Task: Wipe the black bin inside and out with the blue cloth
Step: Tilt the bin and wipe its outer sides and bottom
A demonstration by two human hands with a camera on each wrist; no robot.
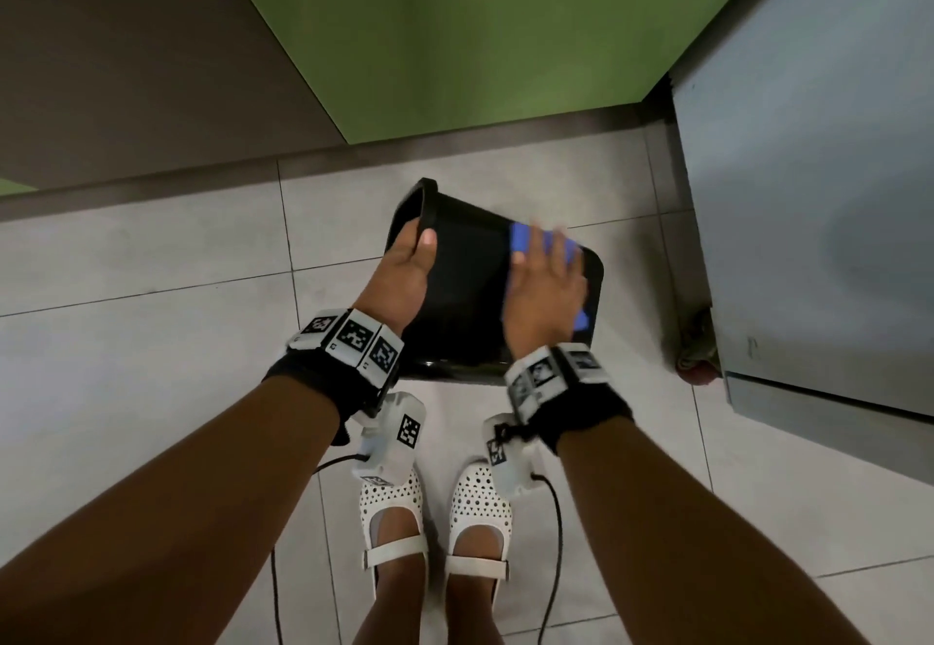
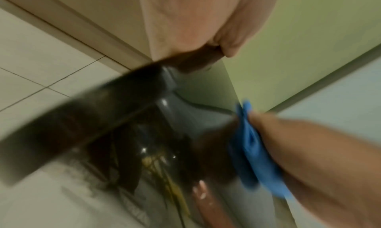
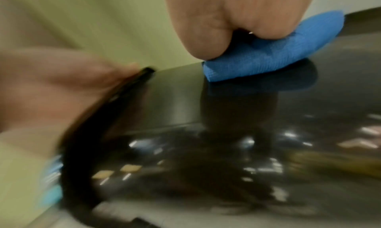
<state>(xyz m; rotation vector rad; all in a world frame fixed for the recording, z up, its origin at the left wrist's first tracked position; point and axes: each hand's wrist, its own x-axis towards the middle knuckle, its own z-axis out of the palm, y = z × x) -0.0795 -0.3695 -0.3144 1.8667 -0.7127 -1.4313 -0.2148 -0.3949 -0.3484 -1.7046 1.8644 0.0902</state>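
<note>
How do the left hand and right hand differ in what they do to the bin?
The left hand grips the rim of the black bin, thumb outside; the right hand lies spread on its outer wall. The left hand holds no cloth; the right hand presses the blue cloth beneath it. Both touch the bin.

Pale tiled floor (image 1: 151, 250), green wall (image 1: 455, 28)

Your surroundings
Pale floor tiles (image 1: 151, 265), a green panel (image 1: 480, 28) ahead, a grey cabinet (image 1: 808, 189) right, a crumpled rag (image 1: 700, 346) at its foot.
</note>
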